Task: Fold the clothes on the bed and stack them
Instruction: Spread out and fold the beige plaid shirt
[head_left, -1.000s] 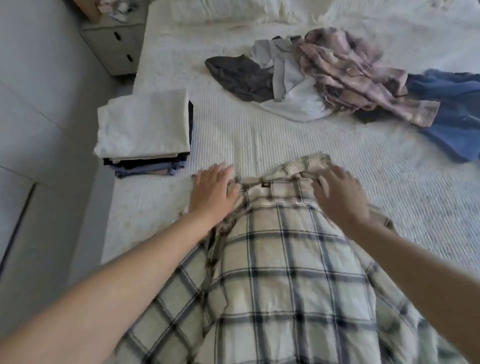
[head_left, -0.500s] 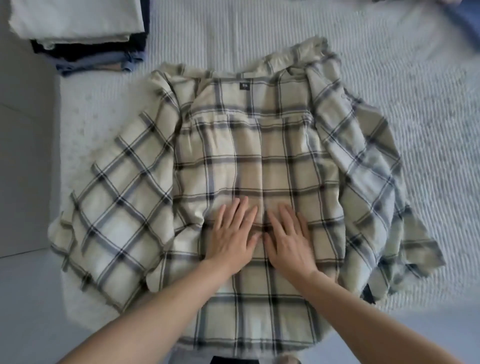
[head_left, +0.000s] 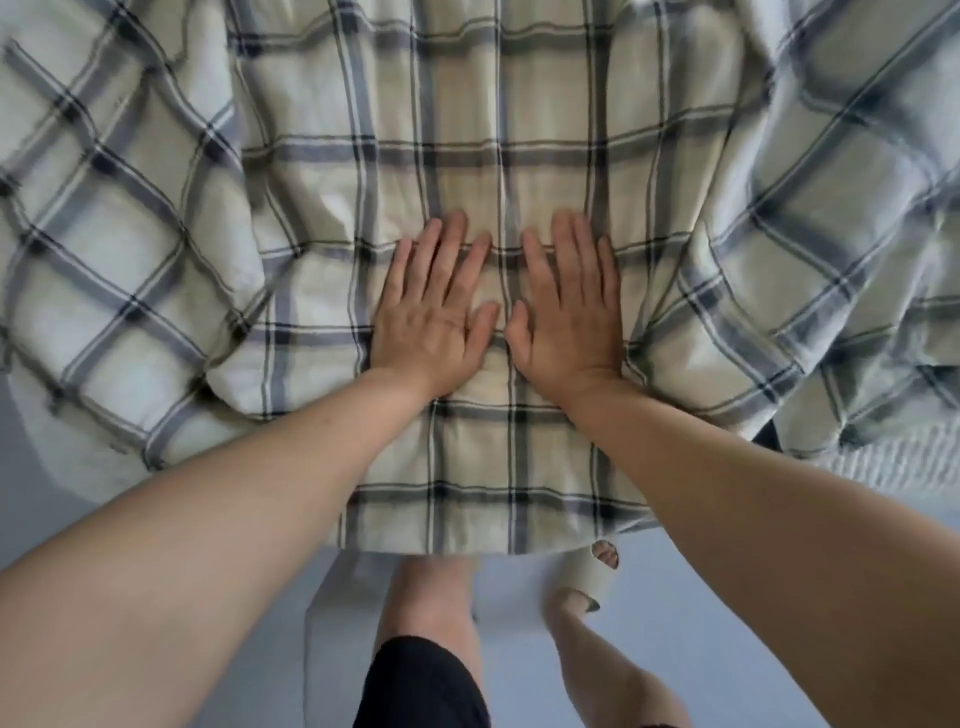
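Observation:
A cream plaid shirt (head_left: 519, 114) with dark check lines lies spread flat on the bed and fills most of the head view. Its hem hangs slightly over the bed's near edge. My left hand (head_left: 434, 312) and my right hand (head_left: 569, 312) lie side by side, palms down with straight fingers, pressing on the lower middle of the shirt's back. The sleeves splay out in folds to the left and right. The folded stack and the other clothes are out of view.
A strip of the white ribbed bedcover (head_left: 893, 462) shows at the right under the shirt. Below the bed's near edge are the pale floor (head_left: 727, 597) and my own legs (head_left: 431, 613).
Both hands slid down from the collar over the shirt's back towards the hem. The view dropped and closed in, so the stack and clothes pile left the frame.

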